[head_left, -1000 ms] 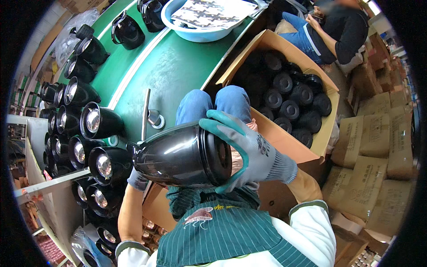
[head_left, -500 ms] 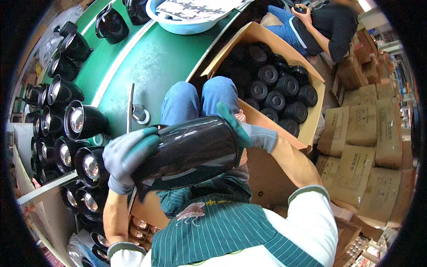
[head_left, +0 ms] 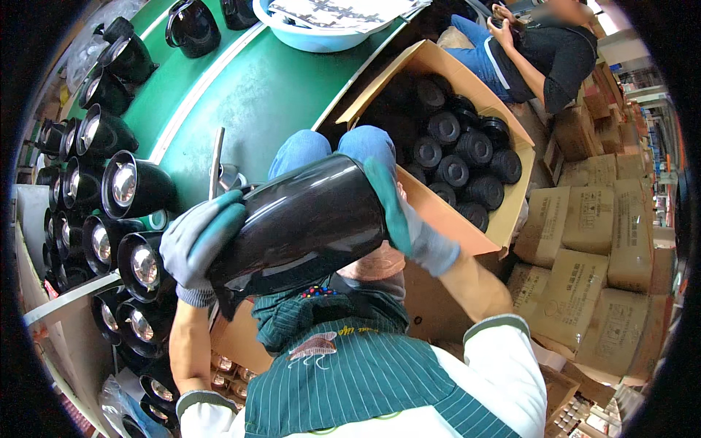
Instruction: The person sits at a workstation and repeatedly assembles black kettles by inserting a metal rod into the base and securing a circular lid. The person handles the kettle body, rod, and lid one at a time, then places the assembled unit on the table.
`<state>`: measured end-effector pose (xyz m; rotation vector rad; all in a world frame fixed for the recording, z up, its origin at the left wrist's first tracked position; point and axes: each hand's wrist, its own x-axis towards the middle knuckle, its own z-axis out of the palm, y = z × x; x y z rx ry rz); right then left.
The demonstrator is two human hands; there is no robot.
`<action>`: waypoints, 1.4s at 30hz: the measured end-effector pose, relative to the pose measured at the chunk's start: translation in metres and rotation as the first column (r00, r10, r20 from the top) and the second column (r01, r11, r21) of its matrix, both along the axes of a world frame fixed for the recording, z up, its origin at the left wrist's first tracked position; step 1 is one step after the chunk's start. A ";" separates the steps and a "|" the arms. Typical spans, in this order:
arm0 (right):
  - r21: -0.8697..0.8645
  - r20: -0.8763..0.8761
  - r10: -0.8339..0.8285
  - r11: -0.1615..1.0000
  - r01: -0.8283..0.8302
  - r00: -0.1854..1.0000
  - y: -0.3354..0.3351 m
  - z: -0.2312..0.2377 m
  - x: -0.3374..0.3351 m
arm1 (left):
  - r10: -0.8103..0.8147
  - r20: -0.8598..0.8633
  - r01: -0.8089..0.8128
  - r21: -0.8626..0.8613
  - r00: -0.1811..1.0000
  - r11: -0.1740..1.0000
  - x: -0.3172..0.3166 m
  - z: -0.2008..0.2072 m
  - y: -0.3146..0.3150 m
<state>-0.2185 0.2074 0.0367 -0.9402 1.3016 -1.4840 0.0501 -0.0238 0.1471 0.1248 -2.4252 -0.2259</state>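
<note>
A glossy black thermos jug (head_left: 310, 226) lies tilted across my lap, its base end higher and to the right. My left hand (head_left: 201, 241), in a grey knit glove with green coating, is wrapped round the jug's spout end. Against its base presses my right hand (head_left: 405, 219), gloved the same way, with the fingers pointing up. The inside of the jug and its handle cannot be made out. Just beyond my left hand stand a metal bar (head_left: 216, 164) and a small metal cylinder (head_left: 232, 177).
Rows of black jugs with silvery insides (head_left: 124, 182) lie stacked at the left. A green worktop (head_left: 241, 95) carries a blue basin (head_left: 321, 40). At right are a carton of round black parts (head_left: 522, 175) and stacked brown cartons (head_left: 569, 292). Another person (head_left: 540, 58) sits at far right.
The jug's base end has risen, so the jug tilts more steeply. My right hand has shifted a little on the base; my left hand keeps its hold at the spout end.
</note>
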 end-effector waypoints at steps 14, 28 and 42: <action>0.106 -0.069 0.166 0.982 -0.158 0.984 -0.007 0.079 0.023 | 0.084 -0.120 -0.046 0.289 0.989 0.956 0.011 -0.019 0.015; -0.013 -0.067 0.033 0.999 -0.034 0.997 -0.009 0.092 0.042 | 0.111 -0.112 -0.053 0.426 0.987 0.903 0.016 -0.030 0.028; 0.035 -0.583 0.400 0.882 -0.470 0.707 -0.046 0.086 -0.033 | 0.063 0.168 -0.095 0.187 0.984 0.978 0.013 -0.091 0.015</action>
